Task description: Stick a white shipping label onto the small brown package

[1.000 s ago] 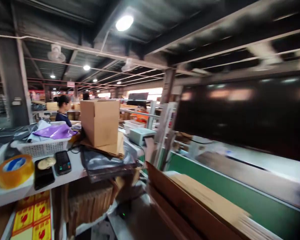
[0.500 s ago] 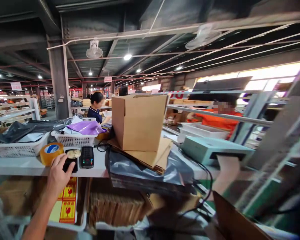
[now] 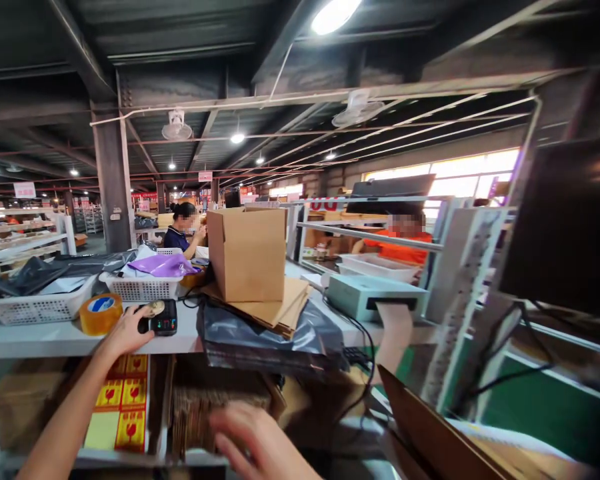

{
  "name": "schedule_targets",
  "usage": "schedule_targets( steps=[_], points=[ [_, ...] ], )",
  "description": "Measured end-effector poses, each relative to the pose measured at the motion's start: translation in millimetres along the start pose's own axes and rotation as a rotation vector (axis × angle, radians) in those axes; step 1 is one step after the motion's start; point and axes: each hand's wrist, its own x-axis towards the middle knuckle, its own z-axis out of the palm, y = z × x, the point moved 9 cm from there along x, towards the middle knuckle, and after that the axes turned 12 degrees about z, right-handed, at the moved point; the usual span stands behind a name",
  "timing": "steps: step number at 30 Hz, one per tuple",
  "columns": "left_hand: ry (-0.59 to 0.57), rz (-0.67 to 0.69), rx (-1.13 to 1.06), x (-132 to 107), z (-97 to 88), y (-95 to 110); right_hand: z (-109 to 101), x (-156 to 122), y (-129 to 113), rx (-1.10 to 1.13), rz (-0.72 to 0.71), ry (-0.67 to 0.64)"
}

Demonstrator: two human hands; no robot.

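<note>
Rising at lower center, the spread right hand [image 3: 254,437] is nearing stiff, light corrugated cardboard [image 3: 215,417], best held by its edge, while the curled left hand [image 3: 127,331] is touching a black pad [image 3: 143,325].

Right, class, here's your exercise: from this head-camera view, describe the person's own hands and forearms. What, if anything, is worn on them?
The left hand and its forearm show no glove, sleeve, watch or bracelet. The right hand is ungloved too, but it is blurred and cut off by the lower edge, so no forearm shows and any ring cannot be made out.
</note>
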Motion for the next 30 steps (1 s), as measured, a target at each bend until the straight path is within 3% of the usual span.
schedule_targets(
  steps=[2,5,8,11,16,21,25,27,30],
  points=[
    [-0.075,0.005,0.031,5.2,2.9,2.5,4.5,49.7,-29.4,-0.066,-0.054,-0.015],
    [-0.134,0.030,0.075,5.6,8.0,9.1,2.1,124.0,-52.4,-0.119,0.038,0.123],
    [-0.082,-0.074,0.184,-7.4,8.1,6.1,16.0,180.4,-60.2,-0.138,0.100,0.172],
    [0.018,-0.177,0.308,-25.7,6.7,4.5,39.4,217.0,-59.0,-0.193,0.130,0.130],
    [0.127,-0.218,0.304,-45.2,13.0,0.5,57.0,243.4,-59.0,-0.349,0.145,0.081],
    [0.272,-0.226,0.206,-53.0,19.9,-16.9,44.8,254.9,-44.4,-0.393,0.270,0.047],
    [0.372,-0.195,0.177,-46.8,13.7,-19.9,36.2,261.6,-27.5,-0.430,0.359,0.017],
    [0.305,-0.193,0.210,-36.8,6.4,-18.4,35.9,264.1,-21.6,-0.448,0.386,-0.007],
    [-0.001,-0.088,0.235,-11.5,1.5,-10.6,37.3,266.6,-17.5,-0.465,0.404,-0.034]
  ],
)
